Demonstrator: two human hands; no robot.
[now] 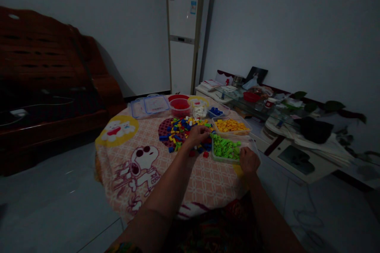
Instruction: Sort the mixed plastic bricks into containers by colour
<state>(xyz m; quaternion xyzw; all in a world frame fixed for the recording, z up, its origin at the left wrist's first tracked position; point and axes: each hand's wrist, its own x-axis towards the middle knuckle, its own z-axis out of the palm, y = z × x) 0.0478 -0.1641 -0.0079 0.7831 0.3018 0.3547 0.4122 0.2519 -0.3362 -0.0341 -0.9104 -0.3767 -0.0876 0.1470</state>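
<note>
My left hand [199, 134] is over the right side of a pile of mixed bricks [178, 128], beside the green box, its fingers pinched together; anything between them is too small to name. My right hand [248, 160] is curled closed at the right end of a clear box [221, 160] that holds green bricks [226, 147]; what it grips is hidden. Behind that box stands another with yellow bricks [230, 125]. Blue bricks [216, 111] fill a smaller container, with white bricks [200, 112] in a tub to its left. A red brick [206, 154] lies near the pile.
At the table's back are clear lids [150, 105] and a clear round tub [180, 106] by a red one. A patterned cloth [196, 182] covers the table. A cluttered cabinet [299, 154] stands right, a wooden bench [44, 67] left, a tall white unit [182, 59] behind.
</note>
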